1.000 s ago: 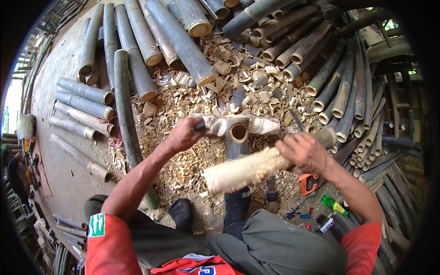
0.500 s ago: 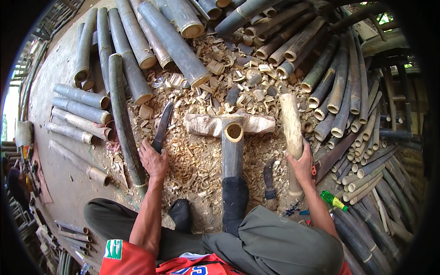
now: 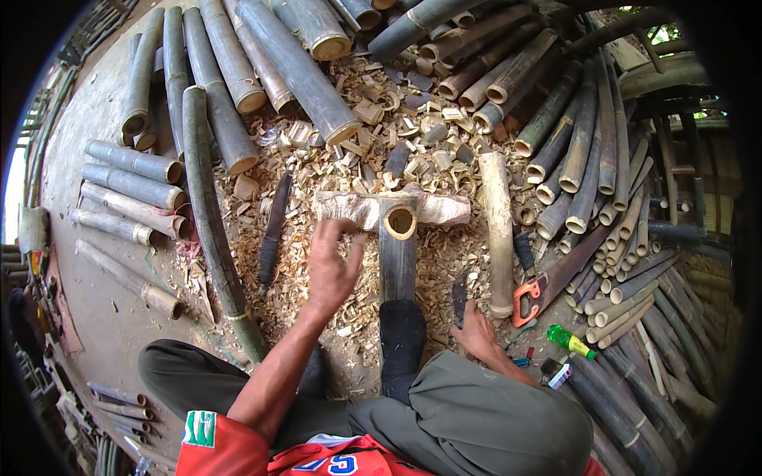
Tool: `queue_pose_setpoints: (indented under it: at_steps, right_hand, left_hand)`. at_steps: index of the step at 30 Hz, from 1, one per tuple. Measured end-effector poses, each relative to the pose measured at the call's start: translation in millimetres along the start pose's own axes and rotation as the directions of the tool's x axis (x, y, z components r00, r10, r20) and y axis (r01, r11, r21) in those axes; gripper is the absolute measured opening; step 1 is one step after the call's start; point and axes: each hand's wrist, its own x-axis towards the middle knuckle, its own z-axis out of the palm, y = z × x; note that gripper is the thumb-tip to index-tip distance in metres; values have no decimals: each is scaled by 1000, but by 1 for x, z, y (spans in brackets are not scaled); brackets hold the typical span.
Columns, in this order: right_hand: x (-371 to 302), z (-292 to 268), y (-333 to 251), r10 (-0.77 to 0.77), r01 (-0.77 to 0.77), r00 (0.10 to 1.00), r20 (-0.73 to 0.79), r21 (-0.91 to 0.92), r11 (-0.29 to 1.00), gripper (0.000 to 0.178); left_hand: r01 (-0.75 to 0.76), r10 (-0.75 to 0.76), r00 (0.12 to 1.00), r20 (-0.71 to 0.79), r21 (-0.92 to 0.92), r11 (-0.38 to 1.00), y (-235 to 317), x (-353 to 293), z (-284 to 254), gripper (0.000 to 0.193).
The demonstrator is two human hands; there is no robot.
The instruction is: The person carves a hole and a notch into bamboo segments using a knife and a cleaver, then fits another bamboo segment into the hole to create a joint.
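Observation:
My left hand (image 3: 332,266) is open, its fingers raised and apart, just left of a dark bamboo piece (image 3: 398,270). That bamboo rests across a pale, rough wood block (image 3: 347,208), with its hollow cut end tilted up. My black-socked foot (image 3: 399,333) lies over its near part. At the right, my right hand (image 3: 479,333) is closed around the handle of a short curved knife (image 3: 459,295); the fingers hide the handle. A long dark-handled knife (image 3: 271,246) lies on the shavings left of my left hand. A pale wooden club (image 3: 498,234) lies to the right.
A saw (image 3: 526,305) with an orange handle and a green bottle (image 3: 567,339) with a yellow neck lie at the right. Bamboo poles (image 3: 295,67) fan out at the far side, with more stacked right. Wood shavings (image 3: 349,278) cover the ground; a long bamboo pole (image 3: 208,214) lies left.
My left hand has let go of the long knife and moved right toward the bamboo. My right hand has left the wooden club and moved left and nearer, onto the curved knife.

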Motion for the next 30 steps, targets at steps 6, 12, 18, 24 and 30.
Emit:
queue_pose_setpoints:
  at_steps: [6, 12, 18, 24, 30]
  right_hand:
    - [-7, -35, -40, 145, -174, 972, 187, 980, -95, 36]
    - [28, -52, -97, -144, -241, 970, 194, 817, -523, 35]
    - [69, -63, -106, -71, -180, 984, 166, 940, -291, 36]
    - [81, -129, -104, -67, 59, 997, -23, 801, 596, 37]
    - [145, -212, -112, -634, 677, 730, 257, -403, 616, 38]
  left_hand:
    - [-267, 324, 923, 207, -260, 928, 117, -14, 6, 37]
    - [-713, 687, 532, 495, -177, 679, 185, -1, 20, 82]
    - [-647, 137, 322, 937, 112, 755, 156, 60, 64, 86]
    - [-353, 251, 496, 832, -71, 933, 133, 86, 76, 84]
    - [-104, 292, 787, 544, -350, 931, 126, 107, 60, 78]
